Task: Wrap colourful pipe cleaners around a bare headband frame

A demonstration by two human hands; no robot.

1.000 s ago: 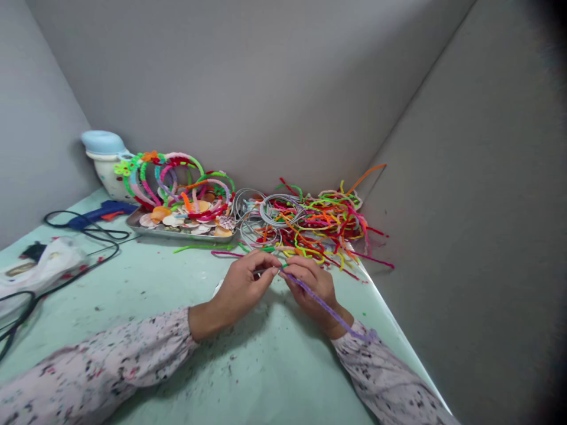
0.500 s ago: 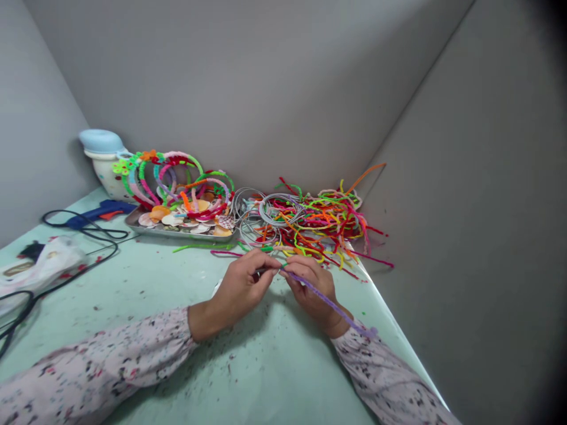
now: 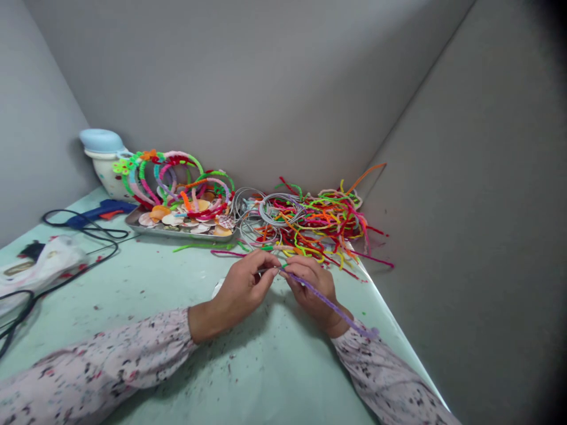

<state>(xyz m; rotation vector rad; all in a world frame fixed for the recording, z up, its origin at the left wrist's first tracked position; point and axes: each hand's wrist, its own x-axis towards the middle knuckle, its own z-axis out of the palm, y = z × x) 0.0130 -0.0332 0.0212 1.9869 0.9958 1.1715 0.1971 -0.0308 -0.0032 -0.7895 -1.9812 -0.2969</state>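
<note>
Your 2 hands meet above the counter (image 3: 266,378), fingertips nearly touching. Your left hand (image 3: 241,286) is drawn into a narrow pinch, thumb against forefinger, on a thin grey wire (image 3: 264,271) that is mostly hidden by the fingers. Your right hand (image 3: 315,290) is likewise closed, holding the purple fuzzy stem (image 3: 325,301) near its upper end; the stem slants back over this hand, its curled free end above your right sleeve (image 3: 376,369). A short green fuzzy piece (image 3: 284,265) shows between the fingertips; whether it is joined to the purple stem cannot be told.

Just beyond your hands lie a dark pink stem (image 3: 225,253), a heap of coloured stems (image 3: 321,233) and grey wire hoops (image 3: 280,211). Beyond and left of your left hand stands a metal tray (image 3: 177,235) of shells (image 3: 172,220), with fuzzy-wrapped hoops (image 3: 195,162) above them. Farther left of that hand are a blue-lidded container (image 3: 104,168), a blue glue gun (image 3: 100,212), a black cable (image 3: 100,231) and a white plastic bag (image 3: 62,262).
</note>
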